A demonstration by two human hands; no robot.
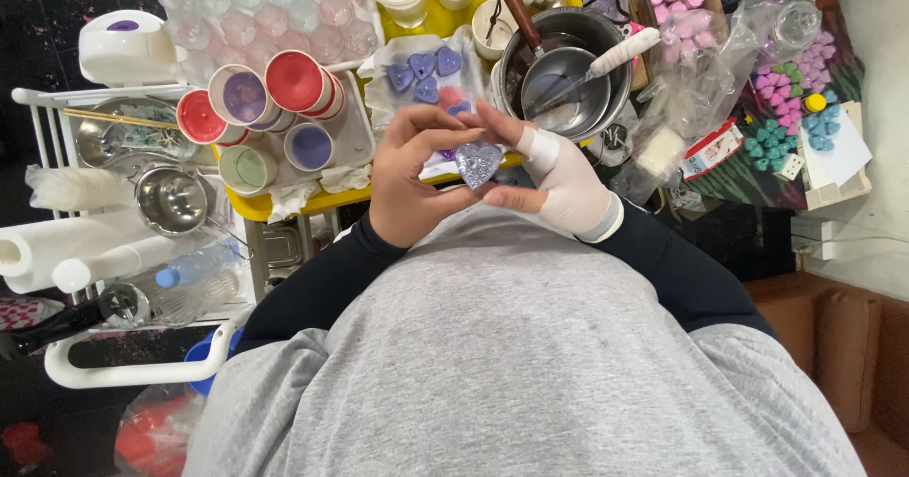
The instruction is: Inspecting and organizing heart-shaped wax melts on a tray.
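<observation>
A glittery silver-lilac heart-shaped piece (477, 163) is held between both hands just above my grey shirt. My left hand (409, 181) pinches its left side with thumb and fingers. My right hand (559, 176), wrapped in a white bandage-like glove with a band at the wrist, holds its right side. Beyond the hands, several purple heart pieces (423, 72) lie on a white cloth on the yellow table (248, 205).
Red-rimmed cups (296, 83) with purple and pale wax stand left of the hands. A metal pot (568, 87) with a spoon sits to the right, beside plastic bags and small coloured pieces (782, 142). A white rack (57, 373) on the left holds a strainer and paper rolls.
</observation>
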